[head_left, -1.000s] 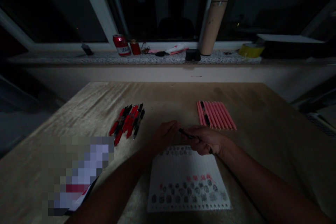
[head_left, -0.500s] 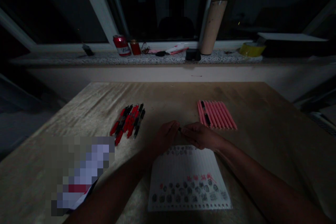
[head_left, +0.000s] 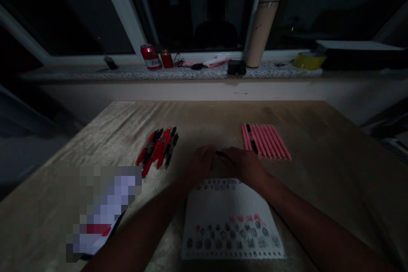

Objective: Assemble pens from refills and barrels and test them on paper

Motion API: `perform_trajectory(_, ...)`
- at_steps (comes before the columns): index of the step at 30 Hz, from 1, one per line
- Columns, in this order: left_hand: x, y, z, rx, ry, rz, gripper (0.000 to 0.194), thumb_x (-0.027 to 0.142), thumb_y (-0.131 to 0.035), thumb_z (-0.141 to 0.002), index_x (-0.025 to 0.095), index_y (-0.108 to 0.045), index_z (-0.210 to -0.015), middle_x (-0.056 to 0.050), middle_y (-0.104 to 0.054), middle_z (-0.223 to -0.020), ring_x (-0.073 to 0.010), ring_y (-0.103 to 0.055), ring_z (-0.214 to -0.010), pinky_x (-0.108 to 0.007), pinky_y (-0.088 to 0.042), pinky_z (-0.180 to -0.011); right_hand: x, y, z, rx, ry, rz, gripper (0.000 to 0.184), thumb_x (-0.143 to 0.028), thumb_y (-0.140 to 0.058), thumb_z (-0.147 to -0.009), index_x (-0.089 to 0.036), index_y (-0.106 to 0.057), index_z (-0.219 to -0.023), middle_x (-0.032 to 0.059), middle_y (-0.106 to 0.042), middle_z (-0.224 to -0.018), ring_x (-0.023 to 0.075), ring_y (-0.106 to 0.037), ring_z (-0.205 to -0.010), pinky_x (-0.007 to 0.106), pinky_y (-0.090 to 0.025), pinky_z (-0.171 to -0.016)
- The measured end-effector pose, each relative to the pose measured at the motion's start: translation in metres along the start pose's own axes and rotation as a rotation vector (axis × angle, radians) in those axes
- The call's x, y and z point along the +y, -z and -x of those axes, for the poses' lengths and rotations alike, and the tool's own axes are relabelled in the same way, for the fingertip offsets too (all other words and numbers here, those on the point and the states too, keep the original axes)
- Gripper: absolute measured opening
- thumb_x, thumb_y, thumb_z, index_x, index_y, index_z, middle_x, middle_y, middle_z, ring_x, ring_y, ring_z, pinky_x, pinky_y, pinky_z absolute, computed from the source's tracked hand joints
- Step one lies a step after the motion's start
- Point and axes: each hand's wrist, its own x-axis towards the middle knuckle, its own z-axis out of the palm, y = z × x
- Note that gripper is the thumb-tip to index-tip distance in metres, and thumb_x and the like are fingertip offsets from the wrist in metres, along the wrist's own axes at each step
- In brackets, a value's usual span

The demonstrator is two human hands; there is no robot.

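Above the far edge of the lined paper (head_left: 216, 204), my left hand (head_left: 201, 160) and my right hand (head_left: 245, 165) meet. Between them shows a dark, slim black pen (head_left: 220, 153). My right hand has its fingers wrapped round the pen, while my left fingers are closed at its other end; the dim light hides the fingertips. The paper bears rows of black scribbled marks and some red ones. Left of my hands lies a pile of red and black pens (head_left: 157, 148). To the right is a row of pink pens (head_left: 267, 141), with one black pen (head_left: 252, 139) on top.
A blurred pale packet (head_left: 108, 208) rests at the table's left, beside my left forearm. On the windowsill (head_left: 204, 75) stand a red can (head_left: 151, 58), a small red jar (head_left: 166, 59), a tall tan cylinder (head_left: 263, 29) and a yellow tape roll (head_left: 309, 61).
My right hand has turned over, its back now facing up, and more of the black pen shows between my hands. The whole view has shifted slightly.
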Motion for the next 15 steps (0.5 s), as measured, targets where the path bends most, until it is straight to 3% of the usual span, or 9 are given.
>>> perform_trajectory(4, -0.005, 0.004, -0.004, 0.015, 0.019, 0.077, 0.044, 0.047, -0.035, -0.087, 0.019, -0.039, -0.053, 0.004, -0.037, -0.047, -0.0101, -0.037, -0.046, -0.025, -0.031, -0.048, 0.003, 0.002, 0.000, -0.001, -0.015, -0.090, 0.029, -0.038, -0.040, -0.093, -0.022, -0.063, -0.100, 0.0054, -0.067, -0.085, 0.0170, -0.061, -0.071, 0.025, -0.035, -0.060)
perform_trajectory(8, -0.018, 0.008, -0.007, 0.004, 0.024, 0.156, 0.045, 0.051, -0.038, -0.085, 0.018, -0.039, -0.056, 0.004, -0.037, -0.049, -0.0091, -0.036, -0.047, -0.023, -0.030, -0.047, 0.004, 0.004, 0.000, -0.049, -0.030, -0.262, 0.030, -0.037, -0.038, -0.093, -0.020, -0.063, -0.091, 0.0038, -0.063, -0.074, 0.0149, -0.056, -0.064, 0.025, -0.033, -0.057)
perform_trajectory(12, -0.020, 0.012, -0.004, -0.032, -0.042, 0.132, 0.043, 0.051, -0.038, -0.086, 0.018, -0.041, -0.060, 0.004, -0.037, -0.054, -0.0088, -0.035, -0.051, -0.023, -0.030, -0.050, 0.005, 0.004, 0.000, -0.141, -0.124, -0.563, 0.035, -0.042, -0.038, -0.091, -0.018, -0.059, -0.077, -0.0033, -0.044, -0.055, 0.0103, -0.041, -0.051, 0.023, -0.028, -0.049)
perform_trajectory(15, -0.015, 0.014, 0.000, -0.059, -0.096, 0.070, 0.038, 0.048, -0.041, -0.086, 0.017, -0.043, -0.064, 0.004, -0.039, -0.058, -0.0089, -0.037, -0.054, -0.022, -0.029, -0.051, 0.009, 0.004, 0.000, -0.215, -0.197, -0.721, 0.037, -0.046, -0.039, -0.090, -0.017, -0.058, -0.076, -0.0058, -0.034, -0.053, 0.0083, -0.031, -0.047, 0.022, -0.023, -0.045)
